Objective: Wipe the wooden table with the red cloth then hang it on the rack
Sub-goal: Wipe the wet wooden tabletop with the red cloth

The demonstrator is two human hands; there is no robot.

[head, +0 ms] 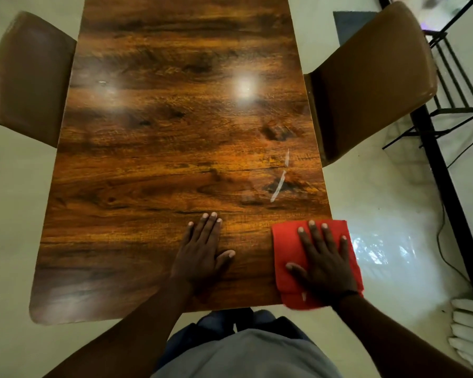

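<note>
at the near end of the table: a person stands over it, both arms reaching forward, seen from the head camera
wooden table (175,159): glossy dark-grained top, two bright light reflections near the middle, a pale smear toward the right side
red cloth (287,241): folded, lying flat at the near right corner of the table, its right edge hanging slightly past the table edge
right hand (324,266): flat and spread on top of the red cloth, palm pressing down, fingers extended, not gripping
left hand (202,249): released, palm flat on the bare wood just left of the cloth, fingers together, thumb out, apart from the cloth
left chair (28,77): brown, pushed against the table's left side
right chair (372,77): brown, against the table's right side
black metal rack (448,85): on the pale floor to the far right, behind the right chair
white folded items (470,334): stacked at the lower right edge of the floor
</note>
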